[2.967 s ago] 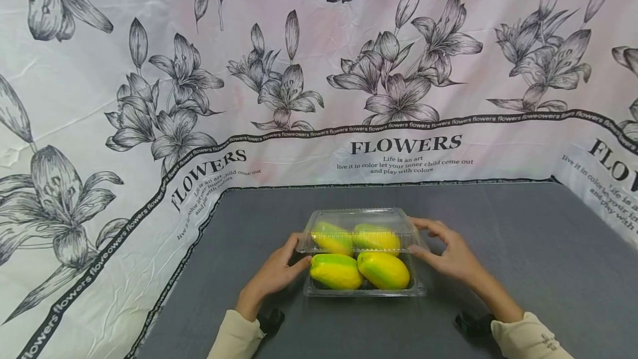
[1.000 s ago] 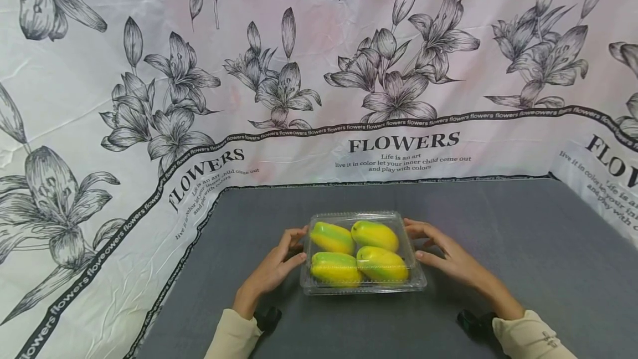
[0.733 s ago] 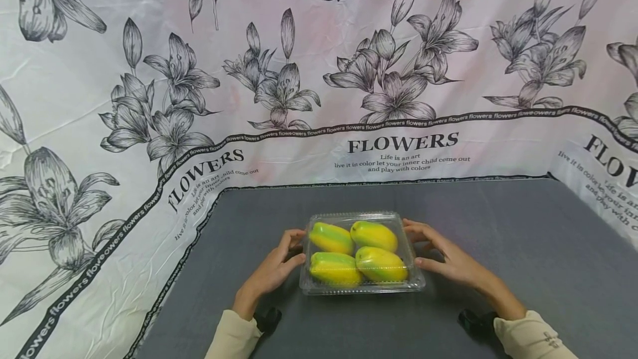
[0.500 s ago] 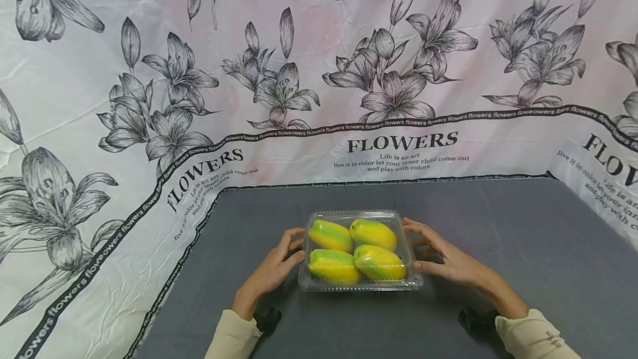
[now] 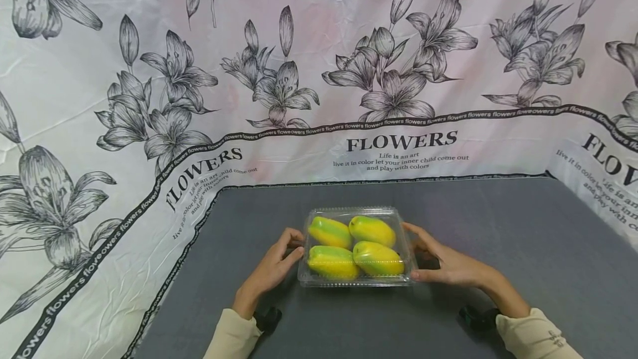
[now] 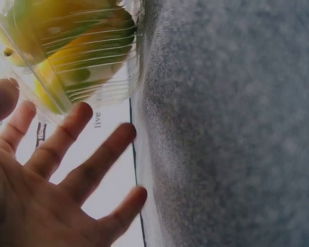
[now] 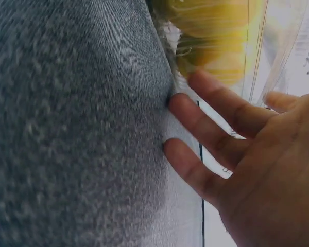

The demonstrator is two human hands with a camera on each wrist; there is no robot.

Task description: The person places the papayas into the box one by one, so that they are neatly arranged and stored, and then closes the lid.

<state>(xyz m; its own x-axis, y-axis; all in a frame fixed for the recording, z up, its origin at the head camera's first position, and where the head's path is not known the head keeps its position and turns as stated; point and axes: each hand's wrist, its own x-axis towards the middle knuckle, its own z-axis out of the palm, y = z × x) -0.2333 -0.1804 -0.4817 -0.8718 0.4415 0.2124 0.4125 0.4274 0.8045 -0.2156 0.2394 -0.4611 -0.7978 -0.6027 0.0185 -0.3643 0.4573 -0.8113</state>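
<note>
A clear plastic clamshell box (image 5: 358, 281) lies on the grey table, its lid down over several yellow-green mango-like fruits (image 5: 377, 258). Along the box's left side is my left hand (image 5: 271, 267), thumb and index fingertip right at the wall. The left wrist view shows its fingers (image 6: 100, 159) spread and nearly straight beside the ribbed plastic. My right hand (image 5: 451, 262) is at the opposite side, with thumb and forefinger at the wall. In the right wrist view its extended fingers (image 7: 195, 121) reach toward the box's lower edge.
Grey cloth covers the table (image 5: 498, 226). Behind and to the left hangs a white curtain (image 5: 319, 159) printed with flowers and lettering. Dark wrist devices (image 5: 269, 319) sit under both cream sleeves (image 5: 234, 334).
Three seconds ago the lid stood raised over the front fruits; now it is down. Lately the box has slid slightly away and left, and the right thumb has moved toward its near corner.
</note>
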